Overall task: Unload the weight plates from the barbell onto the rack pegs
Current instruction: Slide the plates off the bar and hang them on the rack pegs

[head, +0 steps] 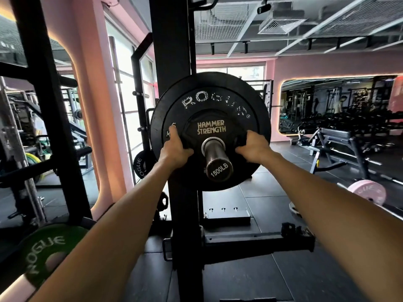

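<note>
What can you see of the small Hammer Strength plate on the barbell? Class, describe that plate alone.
The Hammer Strength plate is small, black and dull, rubber-coated by its look, with pale gold lettering. It sits upright on the steel barbell sleeve, outermost, flat against the larger Rogue plate behind it. The left hand and the right hand grip its opposite edges, fingers curled round the rim. Its lower part is hidden by the sleeve.

green plate [43, 256]: blurred, arm-covered | left hand [174, 147]: fingertips hidden behind small plate [211, 127]
</note>
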Demonstrator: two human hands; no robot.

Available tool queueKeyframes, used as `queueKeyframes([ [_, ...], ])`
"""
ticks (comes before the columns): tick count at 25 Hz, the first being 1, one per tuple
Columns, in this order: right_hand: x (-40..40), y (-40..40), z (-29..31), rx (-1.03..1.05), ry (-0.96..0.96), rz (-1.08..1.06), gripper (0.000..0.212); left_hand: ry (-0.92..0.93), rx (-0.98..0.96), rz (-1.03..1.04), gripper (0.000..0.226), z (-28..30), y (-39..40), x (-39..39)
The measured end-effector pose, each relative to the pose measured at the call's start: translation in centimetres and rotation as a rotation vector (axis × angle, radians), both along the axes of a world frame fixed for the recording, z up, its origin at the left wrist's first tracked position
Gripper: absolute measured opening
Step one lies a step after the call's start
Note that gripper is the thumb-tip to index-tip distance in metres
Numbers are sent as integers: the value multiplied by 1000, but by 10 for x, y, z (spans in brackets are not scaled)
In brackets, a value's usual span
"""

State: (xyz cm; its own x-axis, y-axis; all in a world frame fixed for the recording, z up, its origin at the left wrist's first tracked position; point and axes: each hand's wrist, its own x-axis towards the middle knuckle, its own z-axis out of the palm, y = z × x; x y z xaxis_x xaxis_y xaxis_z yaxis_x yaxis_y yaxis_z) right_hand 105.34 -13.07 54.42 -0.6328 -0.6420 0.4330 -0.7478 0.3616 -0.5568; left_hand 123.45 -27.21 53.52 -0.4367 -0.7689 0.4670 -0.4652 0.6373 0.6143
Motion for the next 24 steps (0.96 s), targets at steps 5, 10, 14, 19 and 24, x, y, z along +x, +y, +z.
queueKeyframes([
  [5,55,62,-1,-66,-93,31,22,-26,-49,11,38,-7,60,47],
  [10,98,116,-6,-99,-112,53,32,-14,-132,3,28,-4,115,88],
  [14,122,146,-4,-97,-100,68,32,-14,-160,-15,24,-4,149,116],
  [19,156,160,-4,-88,-56,122,30,-14,-165,90,25,-1,181,161],
  [24,203,152,-5,-86,-58,214,20,-28,-177,151,21,-2,189,220],
])
